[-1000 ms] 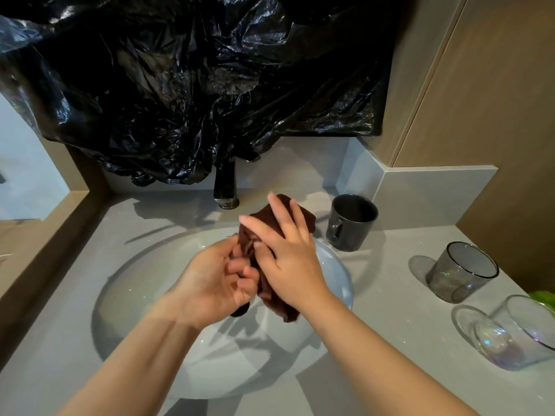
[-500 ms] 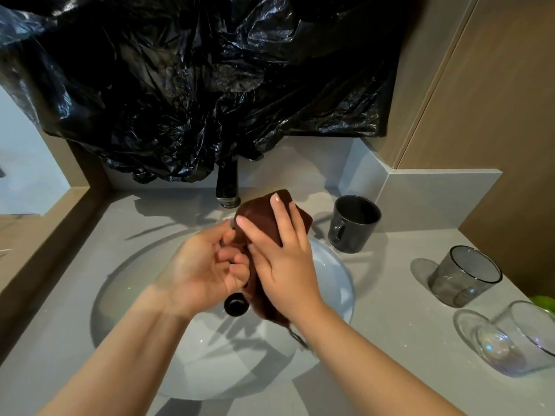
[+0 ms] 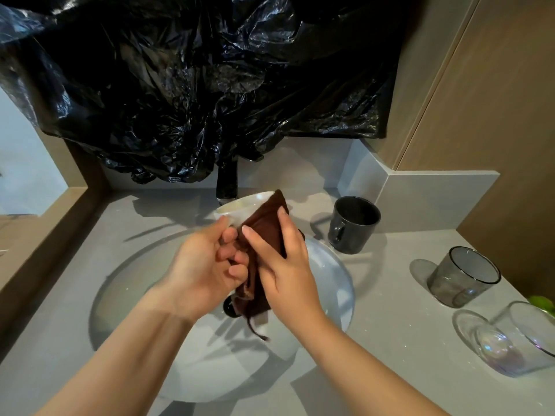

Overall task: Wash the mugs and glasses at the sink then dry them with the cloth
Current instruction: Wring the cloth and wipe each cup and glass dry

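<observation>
A white mug (image 3: 240, 207) is held above the sink basin (image 3: 333, 277), its rim showing at the top. My left hand (image 3: 207, 265) grips the mug from the left with curled fingers. My right hand (image 3: 282, 265) presses a brown cloth (image 3: 264, 232) against the mug's right side, fingers wrapped over the cloth. The cloth's lower end hangs below both hands. A dark grey mug (image 3: 353, 225) stands upright on the counter to the right. Further right stand a smoky glass (image 3: 464, 276) and a clear iridescent glass (image 3: 519, 337).
The black faucet (image 3: 226, 184) rises behind the basin under a crumpled black plastic sheet (image 3: 195, 85). The grey counter (image 3: 390, 295) ends at a wooden wall on the right. Something green (image 3: 543, 303) peeks in at the right edge.
The cloth has slid off the mug's top, exposing the white rim. Both hands have turned the mug slightly while staying over the basin.
</observation>
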Available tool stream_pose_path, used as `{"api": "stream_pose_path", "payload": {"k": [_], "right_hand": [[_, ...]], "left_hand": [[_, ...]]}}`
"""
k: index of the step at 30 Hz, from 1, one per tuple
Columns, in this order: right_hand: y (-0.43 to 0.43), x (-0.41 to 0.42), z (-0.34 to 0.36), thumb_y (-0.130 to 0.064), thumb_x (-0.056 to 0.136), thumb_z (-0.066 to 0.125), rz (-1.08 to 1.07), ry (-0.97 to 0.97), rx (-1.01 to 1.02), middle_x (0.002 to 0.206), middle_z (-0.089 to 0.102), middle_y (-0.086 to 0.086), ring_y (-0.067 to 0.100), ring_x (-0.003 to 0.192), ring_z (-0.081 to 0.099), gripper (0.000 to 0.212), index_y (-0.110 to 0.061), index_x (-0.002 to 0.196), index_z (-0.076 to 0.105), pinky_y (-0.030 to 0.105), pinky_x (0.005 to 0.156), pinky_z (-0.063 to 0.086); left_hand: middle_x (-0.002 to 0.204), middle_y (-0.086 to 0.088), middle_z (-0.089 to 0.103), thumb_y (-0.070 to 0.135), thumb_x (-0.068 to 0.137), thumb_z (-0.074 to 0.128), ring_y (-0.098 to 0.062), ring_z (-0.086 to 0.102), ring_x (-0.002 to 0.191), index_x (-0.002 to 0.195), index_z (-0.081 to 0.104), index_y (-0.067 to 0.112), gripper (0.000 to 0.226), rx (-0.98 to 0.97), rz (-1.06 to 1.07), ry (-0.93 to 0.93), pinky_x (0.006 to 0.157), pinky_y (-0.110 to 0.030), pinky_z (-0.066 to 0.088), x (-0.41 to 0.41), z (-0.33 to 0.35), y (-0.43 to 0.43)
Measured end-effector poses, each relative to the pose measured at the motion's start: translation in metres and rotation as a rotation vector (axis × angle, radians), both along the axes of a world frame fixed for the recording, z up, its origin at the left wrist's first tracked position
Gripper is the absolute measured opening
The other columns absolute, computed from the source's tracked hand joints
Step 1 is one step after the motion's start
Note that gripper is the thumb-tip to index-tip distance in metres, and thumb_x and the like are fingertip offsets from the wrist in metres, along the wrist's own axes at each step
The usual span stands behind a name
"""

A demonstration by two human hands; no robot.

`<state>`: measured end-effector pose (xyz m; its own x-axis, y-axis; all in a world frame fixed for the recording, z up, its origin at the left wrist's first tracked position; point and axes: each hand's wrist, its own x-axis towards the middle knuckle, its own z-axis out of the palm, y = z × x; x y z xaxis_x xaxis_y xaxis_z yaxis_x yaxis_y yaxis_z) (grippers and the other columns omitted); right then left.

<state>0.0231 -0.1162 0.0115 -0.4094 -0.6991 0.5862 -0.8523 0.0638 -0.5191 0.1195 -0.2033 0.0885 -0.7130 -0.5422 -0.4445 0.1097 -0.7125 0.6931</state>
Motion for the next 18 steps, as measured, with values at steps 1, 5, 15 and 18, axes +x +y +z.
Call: {"api": "stream_pose_path", "payload": {"k": [1, 5, 15, 18], "right_hand": [[0.000, -0.003, 0.001, -0.037, 0.093, 0.035, -0.011, 0.007, 0.001, 0.154, 0.009, -0.007, 0.029, 0.141, 0.021, 0.040, -0.052, 0.130, 0.037, 0.049, 0.106, 0.037], [-0.004, -0.008, 0.023, -0.042, 0.090, 0.036, -0.032, -0.014, -0.056, 0.154, 0.012, -0.014, 0.018, 0.141, 0.019, 0.045, -0.059, 0.131, 0.030, 0.026, 0.110, 0.021], [-0.004, -0.008, 0.059, -0.048, 0.091, 0.052, -0.267, -1.592, -0.207, 0.077, 0.058, 0.006, 0.020, 0.073, 0.054, 0.034, -0.016, 0.078, 0.057, 0.034, 0.073, 0.046], [-0.006, -0.007, 0.056, -0.059, 0.084, 0.054, -0.283, -1.662, -0.237, 0.081, 0.059, 0.012, 0.028, 0.075, 0.055, 0.047, -0.012, 0.081, 0.059, 0.039, 0.081, 0.046]], "left_hand": [[0.044, 0.005, 0.027, 0.036, 0.096, 0.046, -0.011, 0.036, 0.046, 0.056, 0.045, 0.016, 0.045, 0.007, -0.009, -0.014, 0.036, -0.017, 0.029, 0.001, -0.001, 0.001], [0.048, 0.005, 0.025, 0.036, 0.096, 0.045, -0.010, 0.036, 0.044, 0.059, 0.040, 0.017, 0.042, -0.030, -0.131, -0.036, 0.036, -0.017, 0.028, 0.006, -0.003, 0.005], [0.048, 0.007, 0.023, 0.042, 0.095, 0.041, -0.010, 0.035, 0.043, 0.057, 0.041, 0.020, 0.044, -0.200, -0.251, -0.035, 0.037, -0.017, 0.028, 0.009, 0.008, -0.003], [0.049, 0.004, 0.035, 0.037, 0.101, 0.036, -0.012, 0.040, 0.044, 0.075, 0.040, 0.016, 0.034, -0.571, -0.219, -0.173, 0.041, -0.022, 0.032, 0.002, 0.004, 0.004]]}}
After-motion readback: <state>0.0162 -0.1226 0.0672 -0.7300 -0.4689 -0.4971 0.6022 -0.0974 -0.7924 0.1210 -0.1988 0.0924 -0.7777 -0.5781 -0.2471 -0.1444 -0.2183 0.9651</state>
